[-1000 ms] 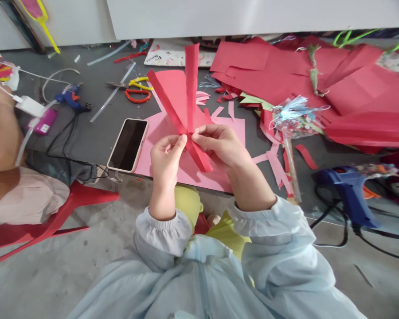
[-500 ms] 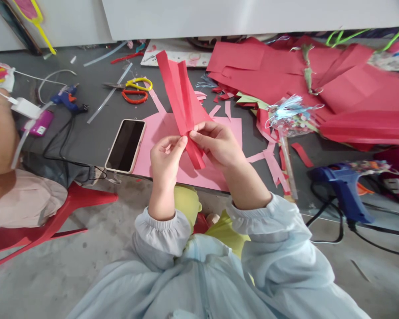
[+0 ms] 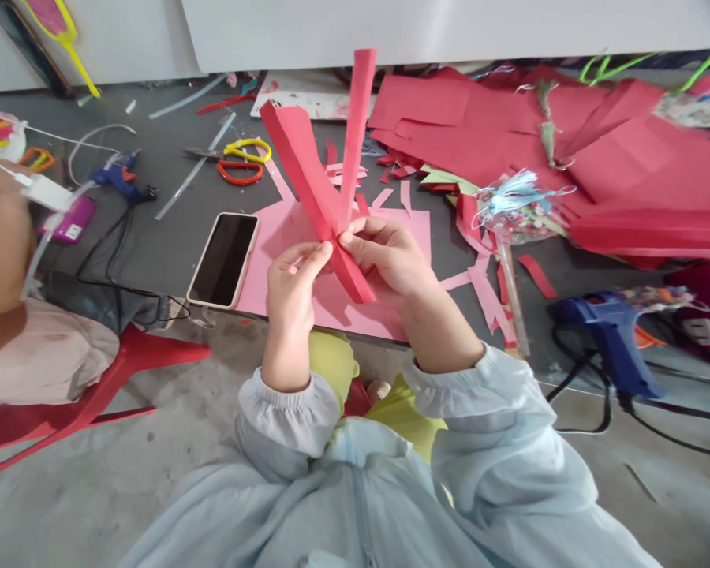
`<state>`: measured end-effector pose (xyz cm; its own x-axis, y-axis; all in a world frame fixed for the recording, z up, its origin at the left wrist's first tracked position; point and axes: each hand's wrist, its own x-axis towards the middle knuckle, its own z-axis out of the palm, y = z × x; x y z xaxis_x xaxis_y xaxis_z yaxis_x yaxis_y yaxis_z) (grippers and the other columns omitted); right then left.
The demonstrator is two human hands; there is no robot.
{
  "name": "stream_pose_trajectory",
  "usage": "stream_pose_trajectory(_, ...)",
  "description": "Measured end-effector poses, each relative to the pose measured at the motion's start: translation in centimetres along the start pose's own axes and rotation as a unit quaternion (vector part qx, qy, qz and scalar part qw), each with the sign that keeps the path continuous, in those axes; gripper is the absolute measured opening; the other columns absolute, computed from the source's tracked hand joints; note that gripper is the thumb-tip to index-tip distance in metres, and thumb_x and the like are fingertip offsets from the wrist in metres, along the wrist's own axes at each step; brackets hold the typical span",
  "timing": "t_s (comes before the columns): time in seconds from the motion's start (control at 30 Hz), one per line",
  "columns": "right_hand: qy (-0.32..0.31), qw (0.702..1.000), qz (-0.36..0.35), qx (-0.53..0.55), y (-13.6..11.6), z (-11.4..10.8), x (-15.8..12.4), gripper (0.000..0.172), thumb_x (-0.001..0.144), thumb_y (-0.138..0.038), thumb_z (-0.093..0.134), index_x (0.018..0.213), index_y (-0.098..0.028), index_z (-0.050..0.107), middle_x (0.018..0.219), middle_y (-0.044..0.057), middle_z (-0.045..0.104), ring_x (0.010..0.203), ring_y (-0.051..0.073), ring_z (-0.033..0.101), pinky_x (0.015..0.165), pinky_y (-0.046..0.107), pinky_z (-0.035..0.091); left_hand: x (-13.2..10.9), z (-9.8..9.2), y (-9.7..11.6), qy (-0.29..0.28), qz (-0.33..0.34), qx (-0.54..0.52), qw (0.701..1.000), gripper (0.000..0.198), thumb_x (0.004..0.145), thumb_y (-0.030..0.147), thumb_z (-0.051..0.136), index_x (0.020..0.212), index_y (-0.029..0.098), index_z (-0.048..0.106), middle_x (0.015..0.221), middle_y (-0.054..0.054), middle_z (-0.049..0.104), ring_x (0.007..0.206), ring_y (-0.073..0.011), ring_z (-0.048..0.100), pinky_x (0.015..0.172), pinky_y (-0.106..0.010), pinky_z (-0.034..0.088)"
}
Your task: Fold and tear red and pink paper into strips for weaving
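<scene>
A folded piece of red paper point(image 3: 299, 150) is pinched between my two hands above the desk. Its upper part spreads into two long arms in a V, and a short end points down between my wrists. My left hand point(image 3: 296, 276) grips the paper at the narrow middle with thumb and fingers. From the right side, my right hand point(image 3: 384, 252) pinches that same middle, thumb on top. Below both hands lies a sheet of pink paper point(image 3: 266, 260). A phone point(image 3: 223, 260) rests at its left edge. Scissors point(image 3: 242, 162) with yellow and orange handles lie behind the phone.
Red paper sheets point(image 3: 509, 142) pile up at the back right, near a light-blue tassel point(image 3: 517, 193). A blue glue gun point(image 3: 609, 331) with cables stands at right; another glue gun point(image 3: 118, 175) lies at left. A co-worker's arm point(image 3: 3, 244) is at the left edge.
The red paper's upper part has spread: one arm now swings up to the right, the other leans left. Both hands stay nearly in place. The co-worker's arm at left has shifted slightly.
</scene>
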<state>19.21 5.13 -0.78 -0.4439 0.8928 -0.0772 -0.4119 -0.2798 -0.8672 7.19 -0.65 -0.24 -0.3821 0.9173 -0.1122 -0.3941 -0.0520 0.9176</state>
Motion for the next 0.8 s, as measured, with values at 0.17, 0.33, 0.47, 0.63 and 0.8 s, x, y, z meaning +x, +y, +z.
stream_pose_trajectory(0.17,0.000,1.000,0.004,-0.026,-0.08,-0.07,0.15,0.038,0.056,-0.043,0.094,0.074,-0.019,0.071,0.066,-0.003,0.067,0.054,0.007,0.059,0.050,0.021,0.048,0.04,0.01,-0.02,0.020,0.016,0.021,0.999,0.033,0.065,0.046,0.089,0.072,0.020,0.071,0.070,-0.001,0.070,0.064,-0.0121,0.065,0.067,-0.028,0.056)
stream_pose_trajectory(0.33,-0.004,0.999,-0.005,-0.033,-0.10,0.07,0.10,0.032,0.059,-0.040,0.093,0.071,-0.019,0.072,0.061,-0.004,0.064,0.049,0.005,0.051,0.047,0.020,0.044,0.14,0.08,-0.20,0.031,0.024,0.030,0.999,0.037,0.062,0.051,0.089,0.070,0.020,0.070,0.067,-0.001,0.068,0.067,-0.0144,0.066,0.067,-0.028,0.056)
stream_pose_trajectory(0.47,0.005,1.000,-0.015,-0.018,-0.04,0.19,0.11,0.033,0.056,-0.040,0.094,0.070,-0.020,0.072,0.066,-0.004,0.067,0.054,0.006,0.057,0.051,0.020,0.047,0.12,0.17,-0.20,0.034,0.027,0.033,0.998,0.035,0.065,0.051,0.088,0.070,0.021,0.071,0.068,-0.001,0.069,0.070,-0.0148,0.067,0.068,-0.029,0.056)
stream_pose_trajectory(0.63,-0.004,0.999,-0.002,-0.049,-0.18,0.08,0.00,0.035,0.056,-0.043,0.094,0.072,-0.020,0.072,0.064,-0.003,0.066,0.051,0.007,0.054,0.048,0.022,0.046,0.40,0.08,-0.59,0.062,0.065,0.038,0.995,0.034,0.064,0.048,0.089,0.071,0.020,0.072,0.071,-0.001,0.070,0.068,-0.0121,0.066,0.070,-0.027,0.055)
stream_pose_trajectory(0.8,-0.006,0.999,-0.016,-0.043,-0.04,0.03,0.03,0.031,0.061,-0.041,0.092,0.071,-0.019,0.073,0.060,-0.005,0.062,0.048,0.004,0.048,0.050,0.020,0.047,0.55,0.03,-0.90,0.060,0.079,0.023,0.995,0.033,0.064,0.046,0.088,0.072,0.019,0.072,0.073,-0.001,0.072,0.071,-0.0136,0.068,0.074,-0.029,0.056)
